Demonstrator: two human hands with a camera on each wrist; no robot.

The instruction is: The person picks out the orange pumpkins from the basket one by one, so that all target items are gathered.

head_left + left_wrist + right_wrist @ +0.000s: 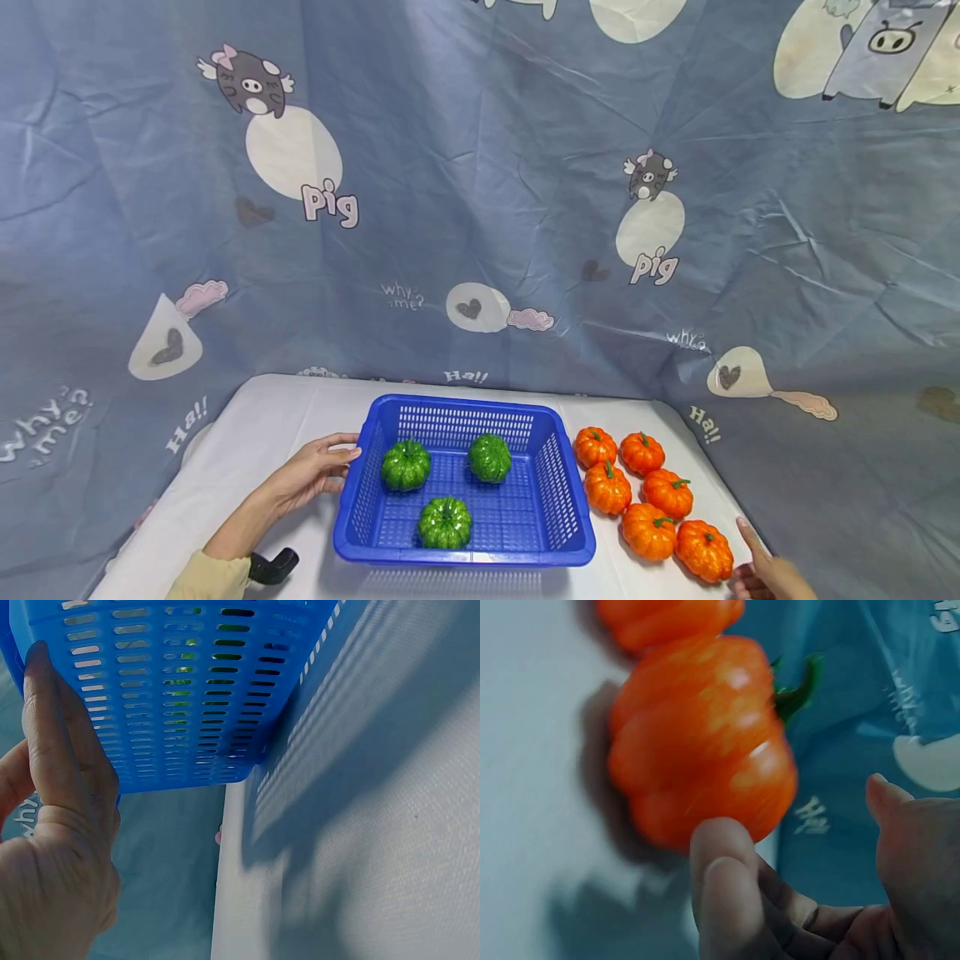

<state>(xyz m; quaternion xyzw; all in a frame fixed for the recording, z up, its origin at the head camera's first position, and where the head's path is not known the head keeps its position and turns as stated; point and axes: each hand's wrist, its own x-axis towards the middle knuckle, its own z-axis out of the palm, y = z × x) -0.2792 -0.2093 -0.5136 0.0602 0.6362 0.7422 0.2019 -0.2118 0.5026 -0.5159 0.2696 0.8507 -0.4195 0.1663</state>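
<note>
Head view: a white table (247,433) carries a blue basket (570,533) and a cluster of orange pumpkins, with a person's two hands at either side.
Left hand (315,471): fingers lie straight and flat against the basket's outer left wall, near its far corner; nothing is gripped.
Left wrist view: the left hand (60,825) rests along the slotted blue basket (187,690) wall, green showing through the slots.
Basket contents: three green pumpkins, one (406,465) just inside the wall the left hand touches, one (490,457) further across, one (445,522) nearer the person.
Right hand (765,567): relaxed, fingers loosely extended, holding nothing, at the table's near right edge.
Nearest orange pumpkin (703,550): just beside the right hand's fingertips; contact cannot be told.
Right wrist view: the same orange pumpkin (697,750), blurred, sits just beyond the right hand (817,900), green stem pointing away.
Other orange pumpkins (633,479): five more, ranged beyond the right hand, between it and the basket.
</note>
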